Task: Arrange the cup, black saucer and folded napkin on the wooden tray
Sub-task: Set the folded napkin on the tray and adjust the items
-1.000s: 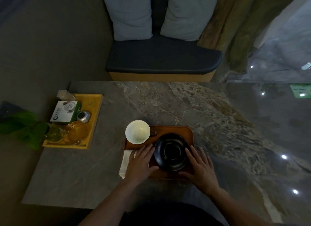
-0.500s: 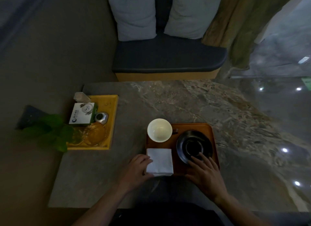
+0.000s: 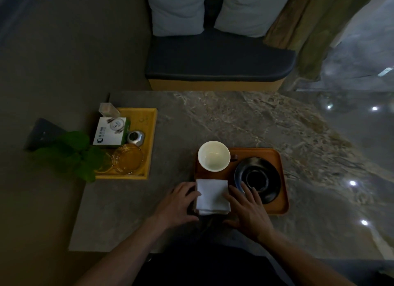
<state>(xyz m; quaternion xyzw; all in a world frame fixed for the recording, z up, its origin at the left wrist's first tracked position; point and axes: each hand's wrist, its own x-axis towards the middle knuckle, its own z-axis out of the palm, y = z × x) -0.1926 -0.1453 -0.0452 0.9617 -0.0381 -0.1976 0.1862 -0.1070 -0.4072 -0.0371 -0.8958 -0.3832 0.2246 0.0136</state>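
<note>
Since a moment ago, we are bringing our right hand [image 3: 248, 209] off the black saucer [image 3: 257, 179] and over to the right side of the folded napkin [image 3: 212, 195], while our left hand [image 3: 179, 202] is keeping to the napkin's left side. Both hands are lying flat with fingers loosely spread, bracketing the cloth rather than pinching it; whether any fingertip is tucked under its edge, we cannot tell.

The napkin is sitting at the near left corner of the wooden tray [image 3: 281, 200], its near edge apparently overhanging the tray's rim. The cup [image 3: 213, 155] is standing at the far left corner and looks to be overlapping that rim, and the saucer is filling the right half.

We are judging this as the squaring-up step. To do it well, we are wanting to slide the napkin away from us with even pressure from both sides, so the folds stay stacked and its edges run parallel to the tray rim.

Room is tight: the cup is just beyond the napkin and the saucer's lip is just beside our right fingers [image 3: 245, 190], so any push should be short. Toward the marble table's [image 3: 266, 119] near edge and to the left of the tray the surface is free, well apart from the yellow tray [image 3: 152, 143].
</note>
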